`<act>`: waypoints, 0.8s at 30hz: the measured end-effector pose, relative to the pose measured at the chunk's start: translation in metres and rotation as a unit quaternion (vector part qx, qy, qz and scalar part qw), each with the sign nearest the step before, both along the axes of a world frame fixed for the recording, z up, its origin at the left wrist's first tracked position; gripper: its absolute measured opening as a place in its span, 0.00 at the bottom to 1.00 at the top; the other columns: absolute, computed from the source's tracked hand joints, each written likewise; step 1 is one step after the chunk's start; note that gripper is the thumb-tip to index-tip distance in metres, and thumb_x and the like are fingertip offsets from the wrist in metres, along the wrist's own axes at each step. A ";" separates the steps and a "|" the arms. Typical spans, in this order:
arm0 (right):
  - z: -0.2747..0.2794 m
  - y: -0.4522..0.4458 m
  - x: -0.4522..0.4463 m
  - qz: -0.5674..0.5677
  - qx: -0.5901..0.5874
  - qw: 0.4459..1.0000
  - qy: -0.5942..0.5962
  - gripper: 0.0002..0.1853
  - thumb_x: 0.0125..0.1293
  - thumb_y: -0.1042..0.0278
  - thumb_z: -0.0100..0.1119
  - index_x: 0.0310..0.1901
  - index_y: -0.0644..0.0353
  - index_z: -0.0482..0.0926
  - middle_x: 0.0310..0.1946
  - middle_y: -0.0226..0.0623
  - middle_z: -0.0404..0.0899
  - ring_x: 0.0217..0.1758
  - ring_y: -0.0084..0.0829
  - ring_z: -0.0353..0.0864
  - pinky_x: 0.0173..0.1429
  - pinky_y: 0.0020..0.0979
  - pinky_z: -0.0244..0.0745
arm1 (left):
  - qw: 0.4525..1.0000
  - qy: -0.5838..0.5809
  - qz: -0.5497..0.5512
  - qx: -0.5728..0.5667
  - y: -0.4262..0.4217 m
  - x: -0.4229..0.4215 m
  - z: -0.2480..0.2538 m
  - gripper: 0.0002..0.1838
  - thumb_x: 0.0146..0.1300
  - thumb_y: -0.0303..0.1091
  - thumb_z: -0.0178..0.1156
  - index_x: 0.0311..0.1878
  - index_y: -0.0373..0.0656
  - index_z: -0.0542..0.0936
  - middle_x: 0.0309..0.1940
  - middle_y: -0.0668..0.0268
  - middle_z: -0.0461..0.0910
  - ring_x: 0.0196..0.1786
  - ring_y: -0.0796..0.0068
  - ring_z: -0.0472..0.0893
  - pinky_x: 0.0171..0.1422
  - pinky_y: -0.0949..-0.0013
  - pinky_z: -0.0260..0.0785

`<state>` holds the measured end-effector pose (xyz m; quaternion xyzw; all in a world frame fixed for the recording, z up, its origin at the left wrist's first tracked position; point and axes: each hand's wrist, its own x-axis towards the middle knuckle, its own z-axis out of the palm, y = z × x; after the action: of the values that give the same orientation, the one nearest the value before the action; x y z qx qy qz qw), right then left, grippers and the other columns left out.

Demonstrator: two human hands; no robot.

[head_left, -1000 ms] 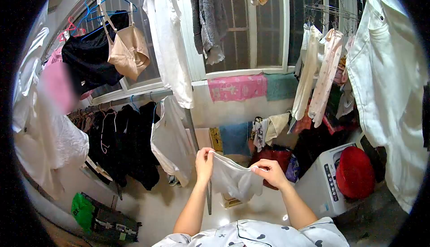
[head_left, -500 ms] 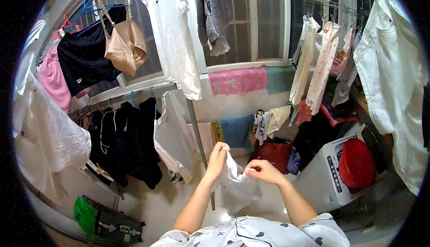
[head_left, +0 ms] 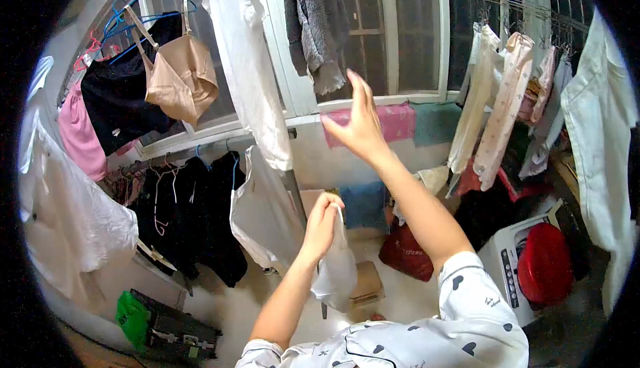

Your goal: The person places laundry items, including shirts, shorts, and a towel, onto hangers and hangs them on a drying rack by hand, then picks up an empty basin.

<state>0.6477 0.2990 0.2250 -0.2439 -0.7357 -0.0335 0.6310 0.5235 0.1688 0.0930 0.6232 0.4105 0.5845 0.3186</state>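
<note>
In the head view, my left hand is closed on the top of a white cloth garment, which hangs down below the fist; its exact kind does not show. My right hand is raised ahead of me, thumb and fingers apart, holding nothing. Its fingertips are nearest to the lower edge of a grey fuzzy cloth hanging by the window; whether they touch I cannot tell. Left of that hangs a long white garment.
A beige bra and black shorts hang at upper left, with dark clothes below. Pale leggings and white trousers hang right. A white washing machine bears a red basin. A metal pole stands ahead.
My right hand has let go of the white cloth garment and risen toward the hanging grey cloth. My left hand still grips the garment, which now hangs narrower. The view has shifted slightly.
</note>
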 end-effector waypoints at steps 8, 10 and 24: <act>0.143 0.067 -0.040 0.122 -0.021 0.983 0.137 0.52 0.55 0.43 0.64 0.70 0.71 0.48 0.67 0.64 0.55 0.72 0.54 0.54 0.75 0.42 0.49 | 0.971 0.007 0.181 0.159 0.069 -0.005 0.152 0.24 0.64 0.32 0.51 0.63 0.35 0.65 0.38 0.67 0.69 0.41 0.79 0.69 0.51 0.74 0.63; 0.160 0.081 -0.049 0.090 0.026 0.983 0.155 0.41 0.57 0.55 0.60 0.67 0.70 0.57 0.61 0.65 0.66 0.67 0.55 0.65 0.70 0.43 0.59 | 0.960 -0.009 0.224 0.168 0.086 -0.003 0.188 0.31 0.65 0.39 0.55 0.67 0.33 0.61 0.43 0.57 0.77 0.47 0.71 0.75 0.57 0.70 0.64; 0.199 0.112 -0.011 0.234 -0.045 0.951 0.195 0.28 0.68 0.47 0.50 0.43 0.72 0.80 0.42 0.61 0.80 0.50 0.57 0.79 0.55 0.46 0.70 | 0.935 0.095 0.212 0.266 0.191 -0.004 0.260 0.21 0.68 0.44 0.51 0.44 0.31 0.77 0.30 0.52 0.80 0.36 0.61 0.78 0.46 0.63 0.67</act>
<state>0.6372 0.4106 0.4235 -0.0942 -0.6358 0.1963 0.7405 0.5193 0.3594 0.3533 0.6362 0.3910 0.6644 -0.0311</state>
